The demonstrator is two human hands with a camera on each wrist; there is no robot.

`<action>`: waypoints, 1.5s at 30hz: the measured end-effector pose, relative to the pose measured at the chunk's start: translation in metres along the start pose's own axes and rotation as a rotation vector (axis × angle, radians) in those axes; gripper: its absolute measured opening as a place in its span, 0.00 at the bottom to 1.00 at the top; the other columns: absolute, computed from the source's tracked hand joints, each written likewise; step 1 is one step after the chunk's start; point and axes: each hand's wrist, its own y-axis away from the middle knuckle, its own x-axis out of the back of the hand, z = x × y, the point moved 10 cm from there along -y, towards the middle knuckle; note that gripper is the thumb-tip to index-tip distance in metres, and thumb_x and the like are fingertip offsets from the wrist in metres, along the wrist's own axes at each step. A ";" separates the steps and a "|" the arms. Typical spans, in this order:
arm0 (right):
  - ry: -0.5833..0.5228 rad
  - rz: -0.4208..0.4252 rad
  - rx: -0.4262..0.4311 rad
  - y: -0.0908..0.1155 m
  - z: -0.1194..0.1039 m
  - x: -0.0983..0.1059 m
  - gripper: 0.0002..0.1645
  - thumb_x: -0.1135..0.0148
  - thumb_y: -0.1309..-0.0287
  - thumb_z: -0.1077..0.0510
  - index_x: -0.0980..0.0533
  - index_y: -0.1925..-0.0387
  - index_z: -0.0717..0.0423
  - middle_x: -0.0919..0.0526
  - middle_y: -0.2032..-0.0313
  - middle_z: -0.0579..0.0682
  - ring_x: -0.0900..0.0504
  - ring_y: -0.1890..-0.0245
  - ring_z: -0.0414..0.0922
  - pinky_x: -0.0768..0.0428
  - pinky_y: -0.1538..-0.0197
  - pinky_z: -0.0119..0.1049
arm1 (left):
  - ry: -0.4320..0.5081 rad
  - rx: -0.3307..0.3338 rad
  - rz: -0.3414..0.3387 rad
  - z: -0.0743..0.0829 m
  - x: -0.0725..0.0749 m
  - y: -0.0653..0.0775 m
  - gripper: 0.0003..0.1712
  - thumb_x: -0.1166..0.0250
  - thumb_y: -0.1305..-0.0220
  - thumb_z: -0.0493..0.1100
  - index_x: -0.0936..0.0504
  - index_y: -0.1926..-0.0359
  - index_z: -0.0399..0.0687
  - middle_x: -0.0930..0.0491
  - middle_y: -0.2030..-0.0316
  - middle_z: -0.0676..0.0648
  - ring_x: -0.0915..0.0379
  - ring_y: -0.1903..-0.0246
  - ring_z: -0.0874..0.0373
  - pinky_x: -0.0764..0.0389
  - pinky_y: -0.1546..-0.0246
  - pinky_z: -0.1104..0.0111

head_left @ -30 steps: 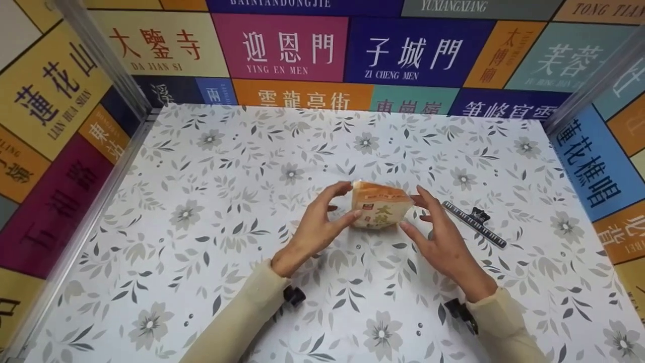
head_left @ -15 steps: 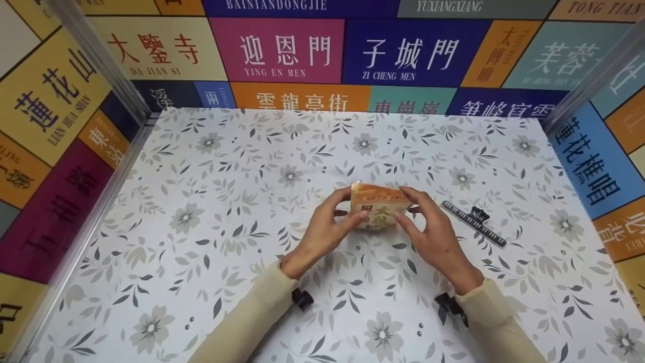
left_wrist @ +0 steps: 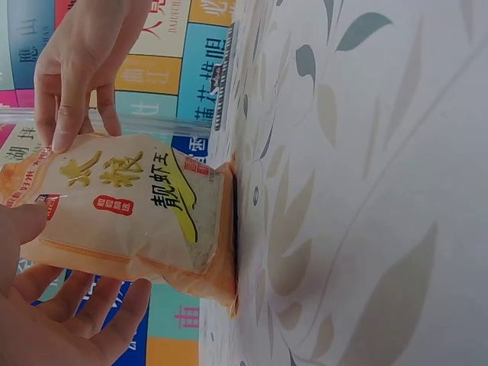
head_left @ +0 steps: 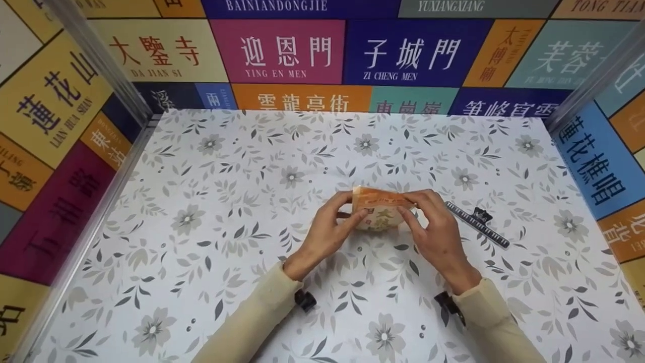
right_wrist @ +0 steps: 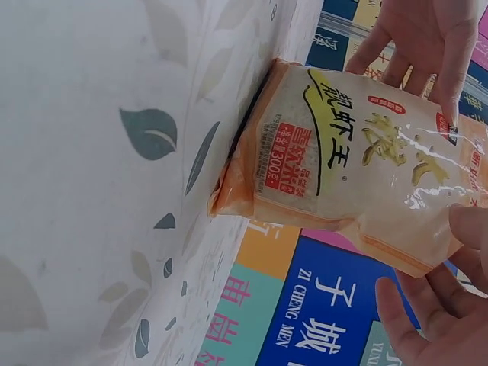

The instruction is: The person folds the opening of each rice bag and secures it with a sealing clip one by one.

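Observation:
A small clear-and-orange bag of rice (head_left: pixel 380 218) stands upright on the table, its printed front toward me. My left hand (head_left: pixel 327 232) holds its left side, thumb on the front and fingers along the side and back. On the opposite side, my right hand (head_left: pixel 437 234) grips near the top corner, thumb in front. In the left wrist view, the bag's (left_wrist: pixel 130 202) bottom edge meets the tabletop. Red and black print shows on the bag (right_wrist: pixel 358 152) in the right wrist view. The fingertips behind it are partly hidden.
To the right of the right hand lies a ruler-like strip (head_left: pixel 476 224) patterned with piano keys, a black shape on its edge. Panels with large characters (head_left: pixel 287 53) wall in the back and sides of the flower-patterned table (head_left: pixel 242 151).
My right hand has come in from beside the bag to grip its upper right side. The left hand keeps its hold. The bag stays in nearly the same place.

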 end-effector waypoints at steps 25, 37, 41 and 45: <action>-0.023 0.100 0.031 -0.004 -0.001 0.009 0.06 0.26 0.41 0.67 0.13 0.62 0.57 0.14 0.66 0.51 0.16 0.62 0.46 0.25 0.50 0.17 | -0.045 -0.015 0.018 0.001 0.006 0.000 0.14 0.35 0.26 0.46 0.15 0.44 0.50 0.15 0.43 0.50 0.20 0.43 0.57 0.15 0.46 0.63; -0.089 0.076 0.008 -0.006 -0.002 0.006 0.06 0.27 0.39 0.65 0.13 0.59 0.57 0.14 0.65 0.52 0.15 0.60 0.48 0.23 0.47 0.19 | -0.028 -0.011 0.029 0.002 0.004 -0.003 0.21 0.28 0.32 0.48 0.16 0.41 0.48 0.15 0.44 0.48 0.20 0.42 0.54 0.20 0.38 0.50; -0.088 0.070 0.003 -0.007 -0.001 0.005 0.08 0.27 0.39 0.66 0.13 0.57 0.58 0.14 0.64 0.52 0.16 0.60 0.47 0.23 0.47 0.20 | -0.021 -0.010 0.034 0.004 0.001 -0.006 0.22 0.27 0.33 0.49 0.17 0.41 0.49 0.15 0.44 0.49 0.19 0.43 0.53 0.19 0.37 0.55; -0.090 0.049 0.012 -0.007 -0.003 0.001 0.10 0.27 0.38 0.65 0.13 0.55 0.57 0.14 0.64 0.52 0.16 0.59 0.46 0.23 0.48 0.20 | -0.007 -0.018 0.051 0.007 -0.002 -0.006 0.21 0.26 0.34 0.49 0.16 0.42 0.49 0.14 0.46 0.49 0.18 0.44 0.55 0.20 0.38 0.62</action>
